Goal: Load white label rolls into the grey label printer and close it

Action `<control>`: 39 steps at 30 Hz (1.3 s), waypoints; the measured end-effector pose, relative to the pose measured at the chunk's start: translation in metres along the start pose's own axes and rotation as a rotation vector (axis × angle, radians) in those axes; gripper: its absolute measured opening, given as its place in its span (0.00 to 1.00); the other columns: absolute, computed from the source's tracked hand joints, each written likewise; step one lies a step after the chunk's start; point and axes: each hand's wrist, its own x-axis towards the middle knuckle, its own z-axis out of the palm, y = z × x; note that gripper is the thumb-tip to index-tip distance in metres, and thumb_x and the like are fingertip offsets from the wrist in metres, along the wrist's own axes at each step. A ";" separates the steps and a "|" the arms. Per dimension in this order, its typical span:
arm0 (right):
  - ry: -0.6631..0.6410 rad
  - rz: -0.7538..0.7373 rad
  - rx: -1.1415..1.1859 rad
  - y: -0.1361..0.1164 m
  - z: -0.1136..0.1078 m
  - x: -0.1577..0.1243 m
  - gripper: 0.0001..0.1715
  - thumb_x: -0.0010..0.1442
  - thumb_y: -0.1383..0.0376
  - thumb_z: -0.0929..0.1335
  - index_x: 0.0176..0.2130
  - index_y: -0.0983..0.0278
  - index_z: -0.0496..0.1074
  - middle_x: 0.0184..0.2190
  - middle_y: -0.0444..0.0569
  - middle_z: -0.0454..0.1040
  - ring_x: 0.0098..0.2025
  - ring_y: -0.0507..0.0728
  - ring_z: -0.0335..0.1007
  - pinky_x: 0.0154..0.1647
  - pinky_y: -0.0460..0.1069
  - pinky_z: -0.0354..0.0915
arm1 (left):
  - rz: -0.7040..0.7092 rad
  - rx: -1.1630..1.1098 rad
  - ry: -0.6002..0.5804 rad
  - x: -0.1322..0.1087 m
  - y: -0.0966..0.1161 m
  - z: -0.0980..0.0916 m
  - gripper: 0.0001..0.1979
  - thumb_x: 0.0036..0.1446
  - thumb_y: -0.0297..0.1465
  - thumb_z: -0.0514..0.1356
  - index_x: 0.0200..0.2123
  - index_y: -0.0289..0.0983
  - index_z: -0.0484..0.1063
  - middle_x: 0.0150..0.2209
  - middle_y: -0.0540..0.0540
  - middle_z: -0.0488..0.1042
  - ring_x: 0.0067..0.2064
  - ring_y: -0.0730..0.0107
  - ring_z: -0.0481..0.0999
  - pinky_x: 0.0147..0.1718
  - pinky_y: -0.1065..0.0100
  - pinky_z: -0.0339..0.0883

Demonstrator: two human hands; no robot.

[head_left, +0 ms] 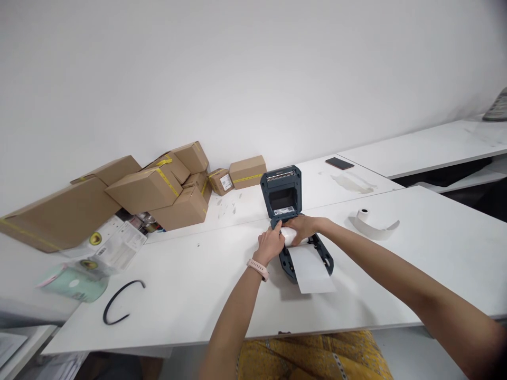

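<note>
My left hand [270, 244], with the pink wrist strap [258, 268], and my right hand [303, 228] are both closed on the white roll of label paper [292, 237], which lies in the open bay of the dark blue-grey plastic label printer [282, 196]. My left fingers curl onto its left end and my right palm cups its top. I hold it from both sides, I judge, so that it sits square between the guides and cannot roll. The printer's hinged lid stands upright behind my hands, out of their way, and the loose white paper strip [312, 272] runs from the roll over the front edge toward me, flat on the long white table [396, 264]. Little crowds me. A small white paper roll with a trailing tail [366, 216] lies well apart to my right, and a flat black phone [339, 163] lies farther back. To my left are a heap of brown cardboard boxes [158, 184], a curved black band [119, 301] and a blurred mint-green roll [75, 285], none near my hands.
</note>
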 end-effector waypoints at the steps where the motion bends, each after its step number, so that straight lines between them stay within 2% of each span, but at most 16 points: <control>1: 0.013 0.002 0.000 -0.001 0.000 -0.002 0.51 0.42 0.48 0.74 0.61 0.63 0.64 0.58 0.58 0.69 0.57 0.71 0.66 0.55 0.59 0.61 | -0.007 -0.015 0.009 0.000 0.001 0.003 0.29 0.65 0.34 0.43 0.69 0.42 0.48 0.65 0.33 0.59 0.60 0.45 0.67 0.54 0.47 0.61; 3: 0.034 0.011 -0.002 -0.004 0.000 -0.004 0.48 0.42 0.49 0.74 0.59 0.63 0.66 0.56 0.58 0.71 0.57 0.71 0.66 0.56 0.59 0.60 | -0.001 -0.057 0.024 0.000 0.002 0.010 0.29 0.66 0.34 0.41 0.69 0.40 0.45 0.70 0.34 0.45 0.66 0.44 0.57 0.57 0.47 0.59; 5: 0.043 0.023 -0.004 -0.006 0.000 -0.004 0.46 0.42 0.50 0.75 0.57 0.65 0.68 0.54 0.59 0.73 0.56 0.72 0.67 0.57 0.60 0.58 | 0.033 -0.093 0.033 0.003 0.001 0.016 0.29 0.67 0.34 0.40 0.70 0.38 0.43 0.72 0.39 0.37 0.70 0.49 0.46 0.60 0.49 0.55; 7: 0.050 0.033 -0.001 -0.008 -0.001 -0.003 0.46 0.41 0.50 0.75 0.56 0.66 0.70 0.53 0.60 0.73 0.55 0.73 0.68 0.58 0.61 0.57 | 0.071 -0.099 0.046 0.007 0.000 0.020 0.29 0.66 0.33 0.40 0.70 0.35 0.42 0.72 0.41 0.36 0.72 0.54 0.38 0.64 0.50 0.50; 10: 0.061 0.029 0.017 -0.008 -0.002 -0.006 0.47 0.40 0.51 0.76 0.56 0.66 0.70 0.53 0.59 0.74 0.54 0.72 0.68 0.57 0.60 0.59 | 0.099 -0.105 0.043 0.009 -0.002 0.020 0.30 0.66 0.32 0.40 0.70 0.33 0.40 0.72 0.41 0.36 0.72 0.55 0.36 0.66 0.48 0.43; 12: 0.140 0.020 0.085 -0.004 -0.005 -0.016 0.45 0.41 0.50 0.75 0.56 0.65 0.70 0.54 0.57 0.73 0.55 0.70 0.69 0.56 0.57 0.62 | 0.100 -0.130 0.036 0.004 -0.004 0.016 0.32 0.65 0.33 0.43 0.70 0.32 0.39 0.72 0.40 0.36 0.72 0.54 0.35 0.66 0.47 0.43; 14: 0.311 0.033 0.197 0.004 -0.009 -0.031 0.35 0.51 0.48 0.70 0.54 0.63 0.71 0.54 0.54 0.74 0.54 0.67 0.70 0.54 0.55 0.64 | 0.099 -0.148 0.087 -0.011 -0.005 0.012 0.33 0.64 0.32 0.46 0.70 0.33 0.39 0.72 0.40 0.36 0.72 0.54 0.33 0.67 0.49 0.42; 17: 0.767 0.167 0.393 0.017 -0.022 -0.057 0.27 0.64 0.49 0.58 0.50 0.62 0.72 0.48 0.54 0.76 0.49 0.63 0.72 0.51 0.55 0.67 | 0.172 -0.127 0.208 -0.048 -0.007 0.010 0.34 0.59 0.24 0.48 0.68 0.38 0.47 0.72 0.44 0.39 0.72 0.60 0.33 0.68 0.51 0.40; 19: 1.024 0.244 0.472 0.025 -0.034 -0.069 0.26 0.64 0.51 0.59 0.53 0.62 0.69 0.50 0.55 0.74 0.49 0.63 0.71 0.50 0.57 0.67 | 0.325 -0.093 0.113 -0.075 -0.005 0.014 0.38 0.55 0.23 0.52 0.68 0.40 0.47 0.72 0.45 0.39 0.72 0.58 0.34 0.68 0.48 0.39; 20: 1.100 0.250 0.503 0.028 -0.040 -0.071 0.26 0.63 0.52 0.61 0.55 0.61 0.66 0.54 0.56 0.71 0.51 0.63 0.70 0.51 0.58 0.67 | 0.406 -0.065 0.045 -0.087 -0.003 0.017 0.41 0.53 0.24 0.55 0.69 0.41 0.45 0.72 0.43 0.39 0.72 0.55 0.34 0.67 0.45 0.39; 23: 1.067 0.170 0.564 0.033 -0.059 -0.067 0.40 0.57 0.58 0.66 0.66 0.57 0.52 0.66 0.54 0.55 0.62 0.65 0.60 0.58 0.62 0.63 | 0.504 0.031 0.012 -0.106 0.008 0.034 0.42 0.52 0.30 0.62 0.68 0.45 0.48 0.71 0.40 0.42 0.71 0.47 0.37 0.64 0.34 0.39; 25: 0.982 0.128 0.593 0.033 -0.071 -0.059 0.49 0.54 0.62 0.66 0.68 0.55 0.44 0.70 0.53 0.46 0.67 0.66 0.51 0.62 0.65 0.58 | 0.518 0.078 0.085 -0.106 0.018 0.046 0.34 0.56 0.31 0.62 0.65 0.45 0.56 0.69 0.40 0.50 0.71 0.47 0.43 0.63 0.31 0.38; 28: 0.892 0.078 0.624 0.030 -0.085 -0.046 0.53 0.52 0.63 0.66 0.69 0.55 0.40 0.71 0.52 0.40 0.70 0.67 0.44 0.65 0.66 0.51 | 0.533 0.061 0.213 -0.097 0.032 0.061 0.21 0.63 0.28 0.54 0.59 0.43 0.66 0.62 0.43 0.66 0.67 0.54 0.58 0.65 0.35 0.40; 31: 0.856 0.031 0.668 0.024 -0.097 -0.039 0.53 0.52 0.64 0.66 0.70 0.57 0.39 0.71 0.52 0.41 0.70 0.66 0.42 0.66 0.65 0.48 | 0.533 0.018 0.307 -0.092 0.042 0.069 0.20 0.65 0.26 0.49 0.58 0.39 0.67 0.58 0.44 0.72 0.62 0.60 0.67 0.65 0.44 0.51; 34: 0.832 0.004 0.696 0.020 -0.103 -0.037 0.52 0.52 0.63 0.67 0.70 0.59 0.42 0.70 0.53 0.48 0.69 0.65 0.45 0.67 0.64 0.47 | 0.557 0.006 0.366 -0.095 0.042 0.075 0.20 0.66 0.27 0.49 0.58 0.37 0.68 0.57 0.43 0.72 0.61 0.60 0.69 0.63 0.52 0.60; 39: 0.828 -0.038 0.699 0.018 -0.106 -0.039 0.45 0.54 0.60 0.68 0.67 0.56 0.51 0.66 0.50 0.57 0.64 0.64 0.56 0.66 0.63 0.52 | 0.651 0.012 0.394 -0.102 0.028 0.082 0.21 0.65 0.26 0.48 0.58 0.36 0.67 0.58 0.43 0.72 0.62 0.60 0.67 0.62 0.54 0.63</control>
